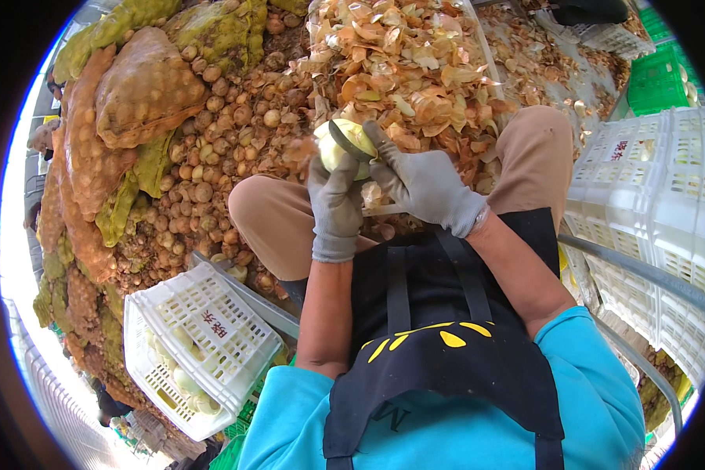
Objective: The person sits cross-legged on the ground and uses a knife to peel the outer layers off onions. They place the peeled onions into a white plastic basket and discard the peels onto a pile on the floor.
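My left hand (336, 194), in a grey work glove, grips a pale peeled onion (336, 151) from below. In my right hand (420, 182), gloved the same way, is a small knife with a dark curved blade (348, 141). The blade lies across the front of the onion, touching it. My right thumb rests near the onion's right side; the knife's handle is hidden in the glove. Below and behind the hands, a heap of dry onion skins (411, 53) lies between my knees.
Unpeeled onions (211, 147) spread on the left beside filled mesh sacks (150, 88). A white plastic crate (211, 335) with peeled onions stands at my left. White crates (640, 200) and a metal rail (640, 267) are at my right, with green crates (652, 85) beyond.
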{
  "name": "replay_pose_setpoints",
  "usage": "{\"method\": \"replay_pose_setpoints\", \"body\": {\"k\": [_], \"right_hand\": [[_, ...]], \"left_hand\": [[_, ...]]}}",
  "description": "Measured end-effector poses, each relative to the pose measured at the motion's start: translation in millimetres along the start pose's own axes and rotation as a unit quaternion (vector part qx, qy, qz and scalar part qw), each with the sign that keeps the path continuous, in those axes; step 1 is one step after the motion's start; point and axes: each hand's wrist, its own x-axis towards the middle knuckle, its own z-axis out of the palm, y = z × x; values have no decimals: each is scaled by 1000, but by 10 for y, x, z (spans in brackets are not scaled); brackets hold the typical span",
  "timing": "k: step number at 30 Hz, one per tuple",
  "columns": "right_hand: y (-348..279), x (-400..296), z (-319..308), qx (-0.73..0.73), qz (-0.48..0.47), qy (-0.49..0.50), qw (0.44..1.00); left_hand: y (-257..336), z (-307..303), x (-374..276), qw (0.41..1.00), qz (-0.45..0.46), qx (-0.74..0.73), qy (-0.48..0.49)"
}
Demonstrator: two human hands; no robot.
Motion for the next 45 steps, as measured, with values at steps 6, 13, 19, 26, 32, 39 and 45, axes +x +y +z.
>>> {"method": "replay_pose_setpoints", "body": {"k": [6, 13, 19, 26, 32, 39, 45], "right_hand": [[29, -1, 27, 102, 45, 28, 993], [255, 113, -298, 5, 178, -107, 978], [305, 89, -302, 215, 243, 55, 944], [-239, 117, -359, 186, 119, -4, 975], [-444, 158, -158, 75, -22, 37, 996], [-246, 110, -62, 339, 59, -8, 939], [-271, -76, -61, 590, 160, 5, 791]], "left_hand": [[48, 116, 9, 999, -23, -16, 32], [147, -25, -79, 996, -43, -35, -71], [155, -43, -107, 964, -128, -216, -89], [68, 40, 85, 920, -151, -348, -95], [197, -14, -34, 969, -100, -218, -58], [323, 293, -185, 978, -21, -204, -35], [1182, 91, -765, 902, 157, -395, 83]]}}
